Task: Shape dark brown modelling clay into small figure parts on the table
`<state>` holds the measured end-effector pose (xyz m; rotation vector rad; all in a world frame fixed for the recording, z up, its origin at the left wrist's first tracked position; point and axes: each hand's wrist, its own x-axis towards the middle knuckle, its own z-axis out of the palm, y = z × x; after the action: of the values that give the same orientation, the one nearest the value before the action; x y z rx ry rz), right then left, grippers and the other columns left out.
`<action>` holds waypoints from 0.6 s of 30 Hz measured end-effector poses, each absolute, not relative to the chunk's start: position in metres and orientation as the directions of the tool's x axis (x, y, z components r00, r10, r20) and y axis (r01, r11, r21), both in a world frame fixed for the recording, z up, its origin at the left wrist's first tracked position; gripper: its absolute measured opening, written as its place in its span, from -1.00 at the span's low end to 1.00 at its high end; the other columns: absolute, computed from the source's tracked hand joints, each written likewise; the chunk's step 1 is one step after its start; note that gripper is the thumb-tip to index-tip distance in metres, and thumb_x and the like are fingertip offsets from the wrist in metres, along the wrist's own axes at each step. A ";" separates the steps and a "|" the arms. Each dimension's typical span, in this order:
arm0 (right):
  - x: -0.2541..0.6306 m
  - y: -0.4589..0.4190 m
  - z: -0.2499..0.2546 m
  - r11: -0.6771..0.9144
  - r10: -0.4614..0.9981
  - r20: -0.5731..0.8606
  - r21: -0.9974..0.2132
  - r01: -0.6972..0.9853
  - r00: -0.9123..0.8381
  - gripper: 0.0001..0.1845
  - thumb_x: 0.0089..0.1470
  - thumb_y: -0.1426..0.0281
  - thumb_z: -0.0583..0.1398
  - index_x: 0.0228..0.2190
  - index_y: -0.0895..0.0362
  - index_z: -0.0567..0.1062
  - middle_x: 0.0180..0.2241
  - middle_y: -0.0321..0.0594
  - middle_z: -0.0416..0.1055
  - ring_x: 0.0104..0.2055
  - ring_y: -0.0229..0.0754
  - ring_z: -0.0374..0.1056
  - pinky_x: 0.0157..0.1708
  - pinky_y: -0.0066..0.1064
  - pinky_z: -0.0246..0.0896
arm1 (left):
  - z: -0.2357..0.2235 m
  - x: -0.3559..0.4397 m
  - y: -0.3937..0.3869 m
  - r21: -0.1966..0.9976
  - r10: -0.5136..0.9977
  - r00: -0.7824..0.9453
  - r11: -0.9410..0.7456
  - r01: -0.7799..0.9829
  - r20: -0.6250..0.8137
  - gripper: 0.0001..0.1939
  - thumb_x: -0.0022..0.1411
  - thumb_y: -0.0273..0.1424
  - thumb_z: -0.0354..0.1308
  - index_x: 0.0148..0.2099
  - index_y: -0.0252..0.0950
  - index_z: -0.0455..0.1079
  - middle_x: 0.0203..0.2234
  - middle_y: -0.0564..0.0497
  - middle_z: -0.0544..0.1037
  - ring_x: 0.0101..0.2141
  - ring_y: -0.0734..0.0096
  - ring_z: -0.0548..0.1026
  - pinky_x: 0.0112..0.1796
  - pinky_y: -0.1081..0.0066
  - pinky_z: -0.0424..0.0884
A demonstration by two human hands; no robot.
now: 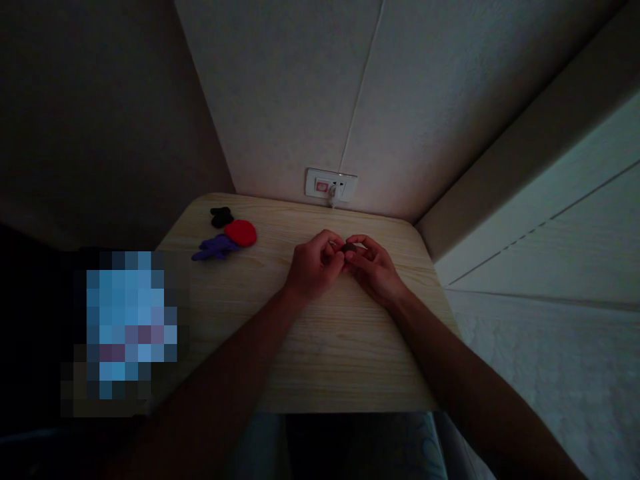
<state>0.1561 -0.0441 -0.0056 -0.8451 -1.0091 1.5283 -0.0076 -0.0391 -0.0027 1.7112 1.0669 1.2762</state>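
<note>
Between my fingertips, over the middle of the table, is a small dark brown lump [350, 247] that looks like modelling clay. My left hand [316, 264] pinches it from the left, thumb and fingers closed. From the other side my right hand [376, 268] grips it too, its thumb pressed on the near side. A speck of pink-red shows just under the lump; what it belongs to is hidden by the fingers. Off to the left lie a flat round red clay piece [241, 233], a bumpy purple clay piece [215, 247] touching it, and a black clay piece [221, 217] behind.
The light wood table [345, 360] has rounded far corners and meets the wall. A wall socket [331, 185] with a plug and cable sits just above its far edge. At the left is a pixelated bright patch [125, 313]. A pale panel [550, 220] stands on the right.
</note>
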 end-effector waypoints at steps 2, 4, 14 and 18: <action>0.157 -0.042 -0.009 -0.082 0.985 -0.016 -0.920 -0.383 -0.172 -0.54 -0.12 0.20 0.54 -0.20 0.07 0.57 -0.35 -0.31 0.63 -0.40 -0.27 0.52 -0.37 -0.45 0.47 | -0.004 -0.005 -0.037 0.893 0.910 0.154 -0.409 0.189 0.384 -0.87 0.16 -0.46 0.18 -0.19 -0.25 0.45 -0.59 0.16 0.44 -0.56 0.48 0.40 -0.42 0.45 0.31; 0.158 -0.041 -0.011 -0.072 0.986 -0.012 -0.931 -0.358 -0.168 -0.56 -0.03 0.08 0.48 -0.21 0.09 0.59 -0.40 -0.27 0.61 -0.44 -0.25 0.50 -0.43 -0.43 0.47 | -0.006 -0.003 -0.036 0.886 0.905 0.157 -0.420 0.194 0.395 -0.84 0.15 -0.48 0.16 -0.18 -0.25 0.45 -0.60 0.18 0.44 -0.57 0.50 0.38 -0.42 0.46 0.31; 0.156 -0.041 -0.014 0.023 0.987 0.070 -0.954 -0.298 -0.147 -0.54 -0.17 0.31 0.58 -0.18 0.09 0.68 -0.29 -0.23 0.68 -0.36 -0.27 0.52 -0.35 -0.45 0.46 | -0.007 -0.008 -0.033 0.905 0.916 0.145 -0.396 0.157 0.375 -0.84 0.15 -0.42 0.17 -0.17 -0.24 0.44 -0.62 0.19 0.43 -0.58 0.51 0.39 -0.46 0.47 0.30; 0.154 -0.038 -0.017 -0.008 0.970 0.069 -0.950 -0.313 -0.233 -0.49 -0.11 0.25 0.55 -0.13 0.15 0.62 -0.35 -0.21 0.67 -0.39 -0.25 0.55 -0.33 -0.41 0.50 | -0.006 -0.011 -0.034 0.931 0.930 0.154 -0.350 0.101 0.333 -0.80 0.17 -0.35 0.22 -0.14 -0.27 0.46 -0.58 0.14 0.46 -0.57 0.48 0.42 -0.50 0.46 0.32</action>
<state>0.1543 -0.0380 -0.0169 -0.8224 -1.1516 1.4934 -0.0114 -0.0344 -0.0062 1.6220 1.0122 1.2925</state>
